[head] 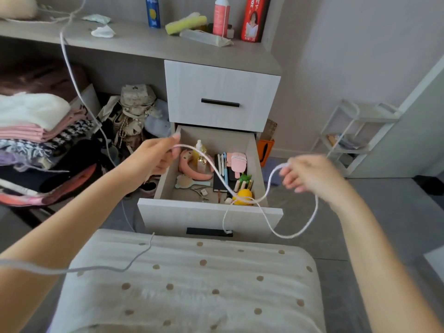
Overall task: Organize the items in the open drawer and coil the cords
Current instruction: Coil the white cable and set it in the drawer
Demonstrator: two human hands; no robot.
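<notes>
A white cord (217,173) is held above the open drawer (209,216); it is pinched by the left grip (156,157) and held by the blurred right grip (310,175); a slack loop is hung before the drawer front; a pink headband (201,177) and a yellow toy (242,195) are seen inside.

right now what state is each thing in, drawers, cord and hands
pale wooden lower drawer: pulled open, items inside
pale wooden upper drawer: closed
thin white cord: uncoiled, hanging in a loose loop between the hands
left hand: pinches the cord
right hand: blurred, fingers curled round the cord
pink plastic bottle: upright on the shelf
</notes>
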